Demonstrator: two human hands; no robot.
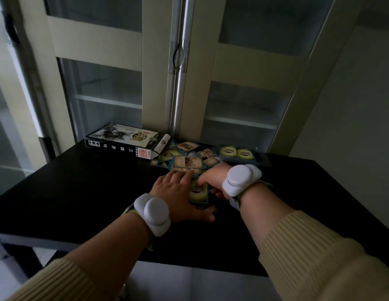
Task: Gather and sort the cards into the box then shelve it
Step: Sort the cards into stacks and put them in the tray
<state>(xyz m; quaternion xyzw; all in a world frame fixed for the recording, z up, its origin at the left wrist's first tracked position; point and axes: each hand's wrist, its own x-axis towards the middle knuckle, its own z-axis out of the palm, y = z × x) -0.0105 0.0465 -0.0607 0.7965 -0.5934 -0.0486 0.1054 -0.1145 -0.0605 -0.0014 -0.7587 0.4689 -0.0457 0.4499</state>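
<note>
Black tabletop [80, 192] stands against a glass-doored cabinet [180, 61]. From the head view, both forearms reach forward in ribbed cream sleeves, a white wrist device on each. The left hand [178, 192] lies palm-down, fingers straight, pressing on loose cards [187, 161]. The right hand [211, 179] curls round a small stack [199, 192]. The box [128, 140] lies flat, flap open, just left of the spread.
</note>
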